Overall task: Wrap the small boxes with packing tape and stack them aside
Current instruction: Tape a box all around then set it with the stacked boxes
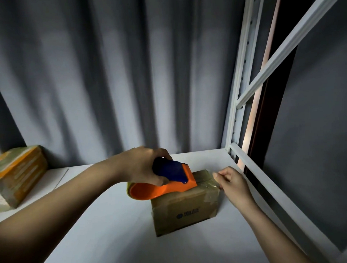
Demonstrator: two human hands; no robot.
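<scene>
left hand (pixel 144 165): gripping the blue handle of the orange tape dispenser (pixel 165 184), fingers curling round it; dispenser's front edge is sitting on top of the box, its round end overhanging the box's left side.
right hand (pixel 231 180): fingers are curling in at the box's top right corner, pinching the clear packing tape (pixel 208 182) there.
box (pixel 186 205): small brown cardboard, sitting on the white surface (pixel 113 233) right of centre, near the right edge; dark printed logo is facing the camera; glossy tape is running over its top and down the right side.
wrapped box (pixel 17 174): lying far left on the surface, well apart from the first 1, against the curtain; orange and tan under shiny tape, tilted slightly.
backdrop: grey pleated curtain (pixel 106 74) is hanging behind the surface.
right side: white metal rack frame (pixel 243 72) with a diagonal brace is standing just beside the surface.
</scene>
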